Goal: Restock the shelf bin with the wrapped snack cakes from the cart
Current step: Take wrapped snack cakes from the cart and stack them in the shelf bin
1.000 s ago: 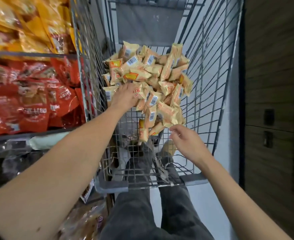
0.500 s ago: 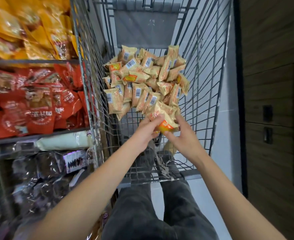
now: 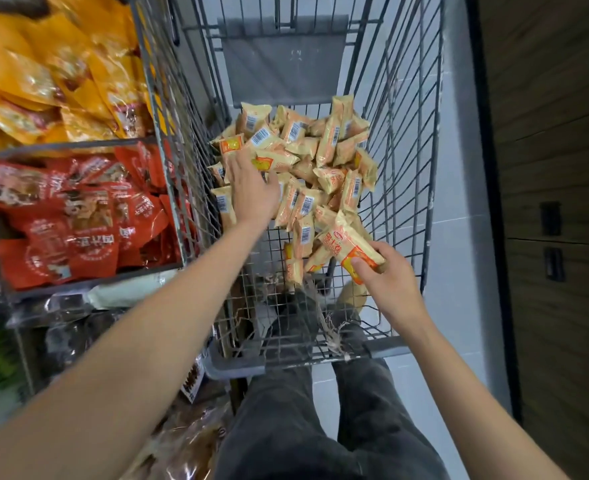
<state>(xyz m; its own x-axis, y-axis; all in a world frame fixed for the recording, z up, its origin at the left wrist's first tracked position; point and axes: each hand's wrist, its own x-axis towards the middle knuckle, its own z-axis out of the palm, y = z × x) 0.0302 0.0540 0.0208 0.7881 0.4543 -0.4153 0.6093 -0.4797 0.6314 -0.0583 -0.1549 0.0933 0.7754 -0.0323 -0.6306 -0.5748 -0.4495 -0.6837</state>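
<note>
Snack cake [image 3: 350, 249] between right fingers [image 3: 362, 268].

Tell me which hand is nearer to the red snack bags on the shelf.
Left. The left hand lies on the cake pile by the cart's left wall, next to the red snack bags. The right hand holds cakes at the cart's far side.

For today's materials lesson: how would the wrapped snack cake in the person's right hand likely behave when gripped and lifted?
The snack cake probably feels light: the right hand holds it by one end. Its glossy wrapper looks slippery and crinkly. The puffy pack likely squashes if squeezed.
</note>
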